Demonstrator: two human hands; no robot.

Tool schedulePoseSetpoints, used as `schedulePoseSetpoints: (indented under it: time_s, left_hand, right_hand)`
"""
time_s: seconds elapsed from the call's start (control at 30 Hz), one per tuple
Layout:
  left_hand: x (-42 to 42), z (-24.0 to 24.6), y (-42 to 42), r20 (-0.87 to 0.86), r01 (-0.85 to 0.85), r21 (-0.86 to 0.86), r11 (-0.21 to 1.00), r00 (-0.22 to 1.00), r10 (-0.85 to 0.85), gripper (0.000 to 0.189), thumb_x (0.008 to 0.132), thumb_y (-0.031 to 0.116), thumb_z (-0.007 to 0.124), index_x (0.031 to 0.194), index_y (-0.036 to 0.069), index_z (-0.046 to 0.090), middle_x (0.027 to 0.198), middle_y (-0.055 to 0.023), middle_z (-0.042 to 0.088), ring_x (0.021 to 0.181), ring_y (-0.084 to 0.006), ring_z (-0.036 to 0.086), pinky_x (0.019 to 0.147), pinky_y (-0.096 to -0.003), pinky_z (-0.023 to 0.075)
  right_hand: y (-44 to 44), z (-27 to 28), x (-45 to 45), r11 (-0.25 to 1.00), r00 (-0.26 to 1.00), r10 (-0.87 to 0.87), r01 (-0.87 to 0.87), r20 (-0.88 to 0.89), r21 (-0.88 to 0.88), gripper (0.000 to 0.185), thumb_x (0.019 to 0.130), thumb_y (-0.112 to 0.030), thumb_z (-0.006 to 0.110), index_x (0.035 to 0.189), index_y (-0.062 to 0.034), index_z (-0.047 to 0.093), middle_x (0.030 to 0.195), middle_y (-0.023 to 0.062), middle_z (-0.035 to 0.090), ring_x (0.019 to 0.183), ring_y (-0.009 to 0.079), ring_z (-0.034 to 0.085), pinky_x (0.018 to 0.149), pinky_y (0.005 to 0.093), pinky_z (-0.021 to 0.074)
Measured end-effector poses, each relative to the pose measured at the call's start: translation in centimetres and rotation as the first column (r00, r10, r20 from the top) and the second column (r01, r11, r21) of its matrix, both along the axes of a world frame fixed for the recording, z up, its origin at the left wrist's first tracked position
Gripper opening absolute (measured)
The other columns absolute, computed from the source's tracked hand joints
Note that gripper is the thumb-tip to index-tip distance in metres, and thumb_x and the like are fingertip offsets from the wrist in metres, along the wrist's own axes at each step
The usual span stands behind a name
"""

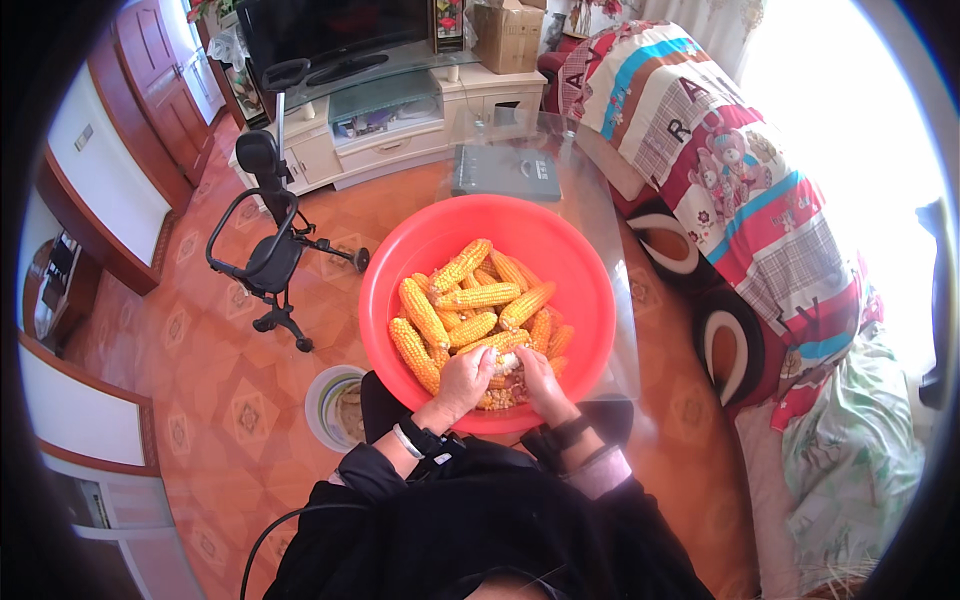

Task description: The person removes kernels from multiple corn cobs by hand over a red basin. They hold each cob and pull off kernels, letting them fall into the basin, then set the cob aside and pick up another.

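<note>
A large red plastic basin stands before me at the edge of a glass table, full of dried yellow corn cobs. Over its near part, both hands grip one partly shelled corn cob, whose bare whitish side shows between the thumbs. My left hand holds the cob's left end, my right hand its right end. Loose corn kernels lie in the basin under the hands. The fingertips beneath the cob are partly hidden.
A round bucket with cobs in it stands on the floor by my left knee. A flat grey box lies on the glass table beyond the basin. A wheeled black child's seat is at left, a covered sofa at right.
</note>
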State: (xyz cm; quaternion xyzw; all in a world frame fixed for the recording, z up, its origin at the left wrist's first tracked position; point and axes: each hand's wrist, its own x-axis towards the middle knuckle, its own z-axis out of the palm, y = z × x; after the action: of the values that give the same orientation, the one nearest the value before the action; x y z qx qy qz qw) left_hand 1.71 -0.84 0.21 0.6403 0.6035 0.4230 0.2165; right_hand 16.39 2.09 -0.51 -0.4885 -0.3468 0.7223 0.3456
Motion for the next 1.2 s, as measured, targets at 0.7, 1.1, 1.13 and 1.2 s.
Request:
schedulePoseSetpoints:
  time_s: [0.7,1.1,1.13,1.2]
  left_hand:
    - [-1.0,-0.4,0.6,0.720,0.297,-0.321,0.900,0.693,0.028,0.024,0.094,0.027,0.048,0.096,0.006,0.059,0.068,0.0066,0.048,0.048,-0.0029,0.040,0.041,-0.0185,0.0334]
    - [-1.6,-0.7,0.9,0.781,0.346,-0.402,0.848,0.612,0.121,0.026,0.095,0.030,0.046,0.097,0.007,0.058,0.067,0.0047,0.050,0.044,-0.0013,0.036,0.038,-0.0161,0.0296]
    - [-1.5,-0.7,0.9,0.779,0.322,-0.398,0.859,0.613,0.131,0.026,0.095,0.030,0.046,0.097,0.007,0.058,0.067,0.0048,0.050,0.044,-0.0013,0.036,0.038,-0.0161,0.0295]
    - [-1.4,-0.7,0.9,0.710,0.307,-0.396,0.865,0.700,0.076,0.025,0.095,0.029,0.046,0.096,0.007,0.058,0.068,0.0049,0.050,0.045,-0.0013,0.036,0.038,-0.0161,0.0291]
  right_hand:
    - [-0.2,0.8,-0.5,0.941,0.996,0.091,-0.083,-0.010,0.329,0.022,0.096,-0.018,0.041,0.107,-0.0025,0.053,0.061,-0.0038,0.042,0.047,0.0032,0.033,0.041,0.0177,0.0269]
    - [-0.5,1.9,0.2,0.959,0.986,0.126,-0.092,-0.112,0.269,0.020,0.094,-0.019,0.044,0.099,-0.0025,0.055,0.064,-0.0027,0.046,0.053,0.0044,0.041,0.047,0.0192,0.0335]
    - [-0.4,1.8,0.1,0.956,0.988,0.112,-0.078,-0.108,0.283,0.021,0.094,-0.021,0.045,0.096,-0.0026,0.055,0.064,-0.0025,0.047,0.051,0.0046,0.041,0.046,0.0193,0.0332]
    - [-0.3,1.6,0.1,0.966,0.993,0.091,-0.069,-0.076,0.250,0.022,0.094,-0.023,0.046,0.092,-0.0029,0.055,0.063,-0.0027,0.047,0.049,0.0044,0.039,0.043,0.0191,0.0318]
